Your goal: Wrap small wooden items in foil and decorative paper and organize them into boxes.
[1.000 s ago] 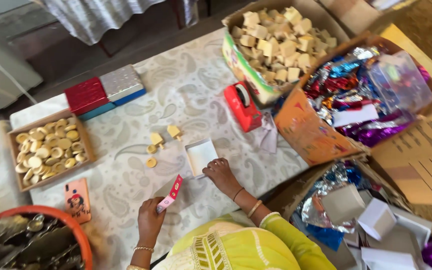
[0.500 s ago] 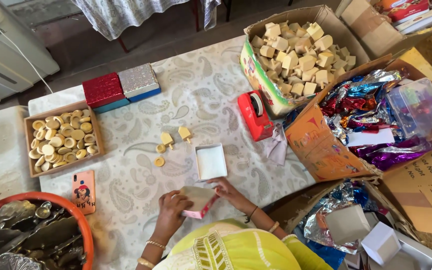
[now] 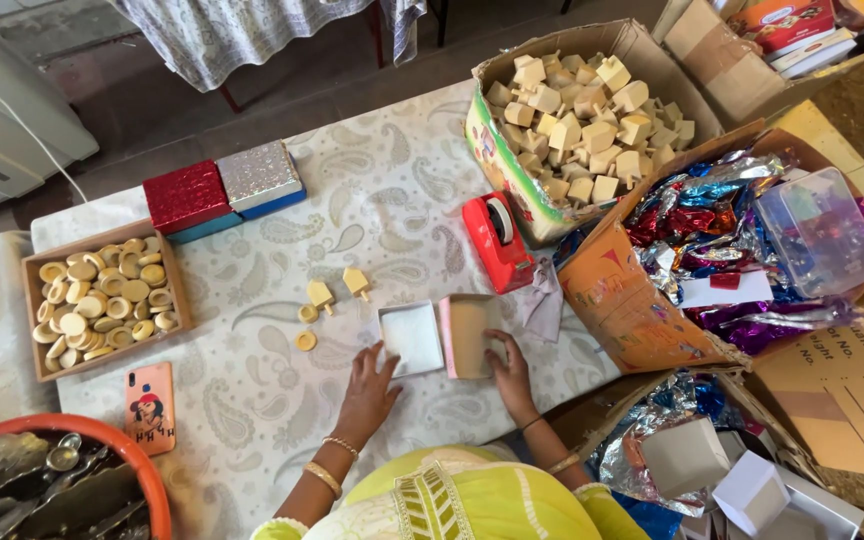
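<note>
The work in hand looks, by my judgement, at an early stage: two shallow box halves lie open and empty on the patterned table cloth [image 3: 252, 400], side by side and touching, and nothing is placed in them yet. Nearest to the person, the left hand [image 3: 367, 392] lies flat with fingers spread, not closed on anything, its fingertips at the near edge of the white box tray [image 3: 412, 337]; the right hand [image 3: 509, 372] is also loosely open, its fingers touching the near right edge of the pink-rimmed box half [image 3: 469, 335], just right of the white box tray. Just beyond and left of the tray lie a few small wooden pieces [image 3: 330, 297], not yet packed; beyond and right of it stands the red tape dispenser [image 3: 497, 243]; farthest is the carton of wooden blocks [image 3: 582, 125].
</note>
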